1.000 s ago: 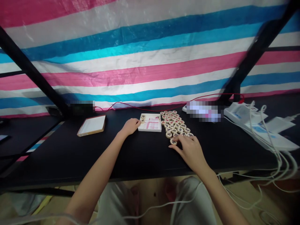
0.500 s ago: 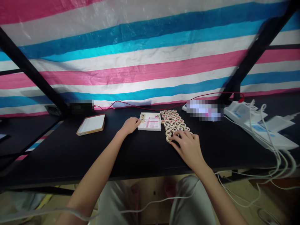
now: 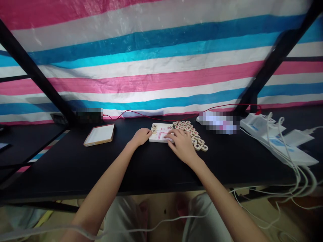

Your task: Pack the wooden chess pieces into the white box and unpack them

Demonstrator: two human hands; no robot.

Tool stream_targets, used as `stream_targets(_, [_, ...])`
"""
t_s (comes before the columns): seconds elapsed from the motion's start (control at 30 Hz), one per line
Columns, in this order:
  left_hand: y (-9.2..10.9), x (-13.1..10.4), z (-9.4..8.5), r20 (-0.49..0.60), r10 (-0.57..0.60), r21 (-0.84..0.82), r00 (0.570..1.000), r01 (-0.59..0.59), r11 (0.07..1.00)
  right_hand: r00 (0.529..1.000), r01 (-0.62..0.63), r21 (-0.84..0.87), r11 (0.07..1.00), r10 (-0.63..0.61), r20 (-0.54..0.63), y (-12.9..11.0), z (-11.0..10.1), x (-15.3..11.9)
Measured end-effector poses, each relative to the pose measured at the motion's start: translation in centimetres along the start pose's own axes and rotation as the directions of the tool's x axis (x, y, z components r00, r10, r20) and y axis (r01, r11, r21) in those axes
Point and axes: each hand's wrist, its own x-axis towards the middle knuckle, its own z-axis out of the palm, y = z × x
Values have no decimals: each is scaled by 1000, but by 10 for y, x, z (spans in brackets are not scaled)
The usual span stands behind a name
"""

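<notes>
A small white box (image 3: 161,140) with pink lines on its inside floor sits on the black table. Several Chinese chess pieces (image 3: 154,127) lie at its left end, and a red-marked one is in the back right corner. My left hand (image 3: 141,137) is closed at the box's left edge, fingers gripping that wall. Over the box's right side is my right hand (image 3: 183,145), fingers pinched together and slightly blurred; the chess piece in them is mostly hidden. To its right lie rows of round wooden chess pieces (image 3: 201,142) with red or black characters, partly covered by the hand.
A shallow box lid (image 3: 100,133), white inside with brown sides, lies at the left. White power strips (image 3: 277,137) with tangled cables take up the right. Behind them a red cable (image 3: 141,115) runs along the striped sheet (image 3: 161,77). Black metal posts (image 3: 37,74) stand at both sides.
My right hand has moved left from the near end of the chess pieces to above the white box. My left hand stays at the box's left edge. The view has shifted slightly.
</notes>
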Motion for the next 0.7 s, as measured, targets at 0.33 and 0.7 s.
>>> stream_targets(0.33, [0,-1,2,-17,3,-8,1000,-3,1000,973,2,-42,999,7,230,-12,70,79])
stream_targets(0.7, [0,-1,2,-13,5,-16,1000,-5,1000,985,-97,495,863,156,-78,18,13,34])
